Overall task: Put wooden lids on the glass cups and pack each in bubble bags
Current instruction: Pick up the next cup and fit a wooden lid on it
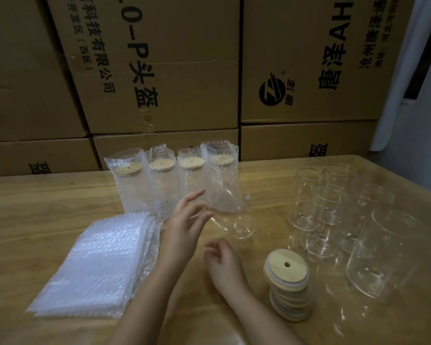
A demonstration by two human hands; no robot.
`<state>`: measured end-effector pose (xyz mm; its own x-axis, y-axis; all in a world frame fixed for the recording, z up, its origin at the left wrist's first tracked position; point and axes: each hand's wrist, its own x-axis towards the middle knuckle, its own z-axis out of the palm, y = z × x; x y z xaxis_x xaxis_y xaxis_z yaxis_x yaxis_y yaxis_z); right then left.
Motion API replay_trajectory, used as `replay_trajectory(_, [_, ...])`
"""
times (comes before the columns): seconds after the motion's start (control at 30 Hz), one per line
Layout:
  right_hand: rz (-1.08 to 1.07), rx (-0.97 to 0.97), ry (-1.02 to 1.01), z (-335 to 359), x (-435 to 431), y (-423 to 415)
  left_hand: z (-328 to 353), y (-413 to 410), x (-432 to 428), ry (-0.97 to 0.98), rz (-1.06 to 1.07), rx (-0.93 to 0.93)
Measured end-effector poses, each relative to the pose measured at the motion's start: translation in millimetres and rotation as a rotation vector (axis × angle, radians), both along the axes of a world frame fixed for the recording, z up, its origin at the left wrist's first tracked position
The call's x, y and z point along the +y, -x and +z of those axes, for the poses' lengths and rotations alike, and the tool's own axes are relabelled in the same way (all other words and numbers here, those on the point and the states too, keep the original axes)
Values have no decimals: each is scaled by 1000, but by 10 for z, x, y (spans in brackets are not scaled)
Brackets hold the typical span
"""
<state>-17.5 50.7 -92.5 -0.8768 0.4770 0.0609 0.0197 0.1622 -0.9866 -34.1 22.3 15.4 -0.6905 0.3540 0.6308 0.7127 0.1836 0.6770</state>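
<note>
Glass cup [234,224] is tipped sideways just in front of four bagged cups [169,180], its rim touched by the spread, nearly straight fingers of the left hand [184,222]. Right hand [222,261] is loosely curled with nothing held, near the lid stack [288,282].

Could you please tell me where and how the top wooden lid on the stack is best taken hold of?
Pinch the top wooden lid by its rim at opposite edges, coming from above and from the left, where the right hand is. It lies flat atop the leaning stack, and empty glass cups stand close on its right.
</note>
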Motion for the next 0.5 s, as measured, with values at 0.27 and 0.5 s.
replay_trajectory(0.27, [-247, 200, -169, 294, 567, -296, 14, 71, -294, -105, 112, -5])
replay_trajectory(0.5, [-20, 142, -53, 283, 640, -255, 4, 15, -298, -144, 27, -31])
